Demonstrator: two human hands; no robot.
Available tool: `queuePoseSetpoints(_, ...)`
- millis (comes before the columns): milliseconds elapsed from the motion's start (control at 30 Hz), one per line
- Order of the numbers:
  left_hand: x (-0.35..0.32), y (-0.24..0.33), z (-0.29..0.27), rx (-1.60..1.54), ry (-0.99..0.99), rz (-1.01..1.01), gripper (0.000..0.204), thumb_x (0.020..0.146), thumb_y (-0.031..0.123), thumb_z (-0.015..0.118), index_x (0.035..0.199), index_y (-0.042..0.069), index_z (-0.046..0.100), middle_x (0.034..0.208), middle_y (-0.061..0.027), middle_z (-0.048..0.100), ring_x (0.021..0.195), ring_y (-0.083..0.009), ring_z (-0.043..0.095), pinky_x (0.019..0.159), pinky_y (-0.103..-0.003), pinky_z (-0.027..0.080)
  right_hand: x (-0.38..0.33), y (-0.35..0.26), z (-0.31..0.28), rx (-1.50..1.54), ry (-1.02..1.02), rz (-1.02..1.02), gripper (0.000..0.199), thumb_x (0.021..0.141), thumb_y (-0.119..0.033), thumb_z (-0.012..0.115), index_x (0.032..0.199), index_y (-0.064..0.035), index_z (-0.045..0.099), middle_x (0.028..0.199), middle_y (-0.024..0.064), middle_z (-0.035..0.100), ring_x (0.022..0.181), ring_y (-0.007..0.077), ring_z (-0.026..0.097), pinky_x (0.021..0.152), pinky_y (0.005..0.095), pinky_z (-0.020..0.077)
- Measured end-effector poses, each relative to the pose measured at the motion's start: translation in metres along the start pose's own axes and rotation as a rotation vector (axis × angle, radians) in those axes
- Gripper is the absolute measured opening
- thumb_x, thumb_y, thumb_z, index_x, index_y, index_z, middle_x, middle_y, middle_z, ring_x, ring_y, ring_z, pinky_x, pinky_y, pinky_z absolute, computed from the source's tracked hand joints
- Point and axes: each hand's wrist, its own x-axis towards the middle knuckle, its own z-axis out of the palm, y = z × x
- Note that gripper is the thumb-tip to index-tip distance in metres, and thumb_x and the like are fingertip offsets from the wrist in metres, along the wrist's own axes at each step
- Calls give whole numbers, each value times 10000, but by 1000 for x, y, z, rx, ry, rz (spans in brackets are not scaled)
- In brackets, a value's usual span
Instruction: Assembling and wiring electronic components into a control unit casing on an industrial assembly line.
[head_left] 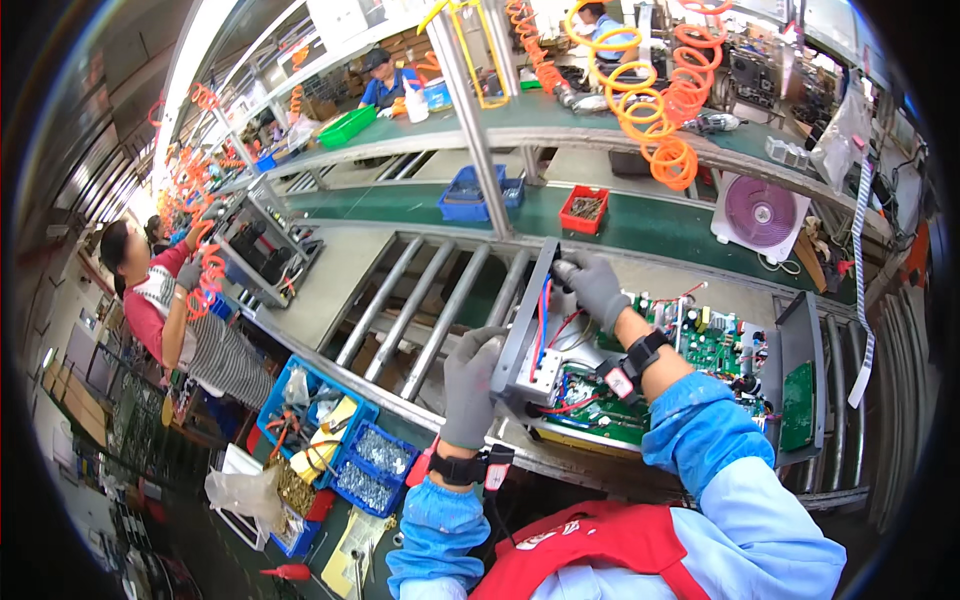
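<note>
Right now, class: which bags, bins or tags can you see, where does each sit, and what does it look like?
Clear plastic bag: lower left, crumpled, beside the bins.
Blue bins: below left hand, rectangular, holding silvery screws.
Red bin: on the green belt, rectangular.
Wrist tag: right hand wrist, red and white.

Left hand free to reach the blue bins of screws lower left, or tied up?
Probably not as things stand: the left hand grips the near end of the grey metal chassis. The blue bins sit close below it with nothing between, so it looks reachable once it lets go.
</note>
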Motion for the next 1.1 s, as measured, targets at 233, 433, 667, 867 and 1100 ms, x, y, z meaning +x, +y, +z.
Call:
queuePoseSetpoints(233,-4,-18,-7,-25,24,20,258,913,130,562,1075,-53,644,939,-61,650,849,-95,574,756,-240,455,7,-2,-18,315,-124,288,244,891,-74,595,1085,59,663,923,101,687,803,164,641,763,299,510)
queuePoseSetpoints(433,-7,-18,-11,-109,41,-23,258,917,127,561,1080,-55,643,936,-63,653,857,-94,571,773,-243,453,-1,-17,-14,137,-163,236,226,909,-111,596,1091,12,649,918,77,675,794,135,634,727,278,512)
queuePoseSetpoints(667,-11,-21,-8,-71,21,-27,252,927,138,560,1107,-27,619,961,-78,638,829,-114,633,733,-241,517,-1,-5,-22,-225,-155,47,250,884,-99,592,1101,10,650,920,75,694,818,141,645,753,290,510)
queuePoseSetpoints(867,-25,-48,-30,-111,206,-218,227,925,219,585,1065,53,648,753,15,585,565,-55,516,488,-197,412,-4,3,-4,-521,40,-283,315,866,-257,616,1084,-34,661,1043,205,672,976,363,648,835,427,501)
queuePoseSetpoints(1100,-88,-153,-145,-127,599,-581,139,880,227,613,844,94,631,654,29,515,496,-74,439,415,-238,331,4,2,-22,-131,-103,63,308,935,-279,557,977,11,653,786,55,644,667,120,571,622,288,471)
